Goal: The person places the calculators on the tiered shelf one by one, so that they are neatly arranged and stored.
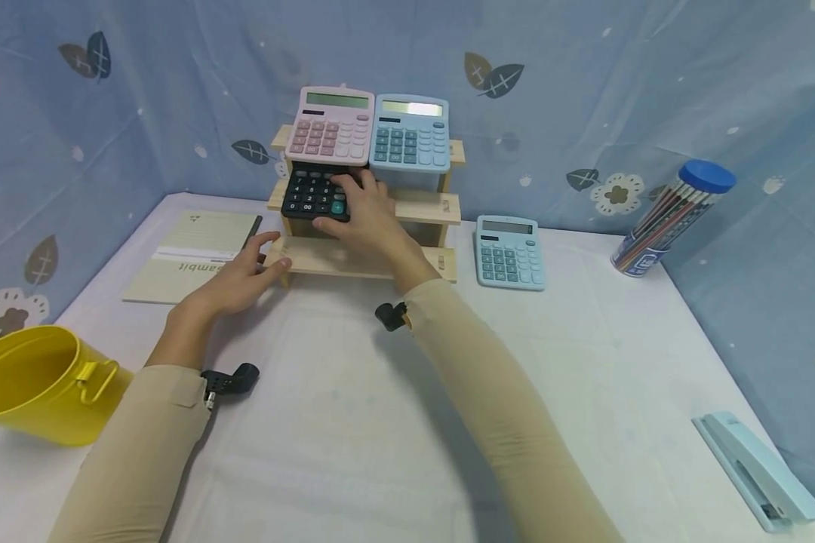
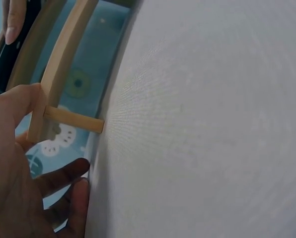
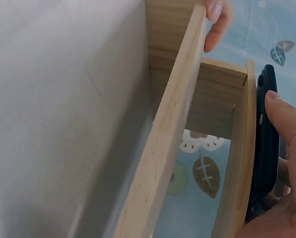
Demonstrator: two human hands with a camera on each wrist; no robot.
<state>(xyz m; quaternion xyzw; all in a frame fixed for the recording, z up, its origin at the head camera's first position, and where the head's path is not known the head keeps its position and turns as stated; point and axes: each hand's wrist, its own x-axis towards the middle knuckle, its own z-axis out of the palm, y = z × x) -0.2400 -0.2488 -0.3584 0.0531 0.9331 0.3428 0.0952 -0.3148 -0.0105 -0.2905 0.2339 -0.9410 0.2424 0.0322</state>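
Note:
A three-tier wooden rack [image 1: 326, 256] stands at the back of the table. My right hand [image 1: 370, 215] grips the black calculator [image 1: 310, 192] by its right part, thumb at the lower edge and fingers over the upper side. The calculator leans on the middle tier, its face towards me; my hand hides its right end. At the rack's left end, my left hand [image 1: 241, 279] holds the lowest shelf board [image 2: 63, 64] between thumb and index finger, the other fingers loosely bent. Above, a pink calculator [image 1: 333, 127] and a blue calculator [image 1: 410, 133] lean side by side on the top tier.
Another blue calculator [image 1: 509, 253] lies right of the rack. A tube of pencils [image 1: 665, 222] stands at the back right, a light-blue stapler [image 1: 757, 467] at the front right. Notebooks [image 1: 190, 253] lie left of the rack, and a yellow bucket [image 1: 75, 407] is at the left edge.

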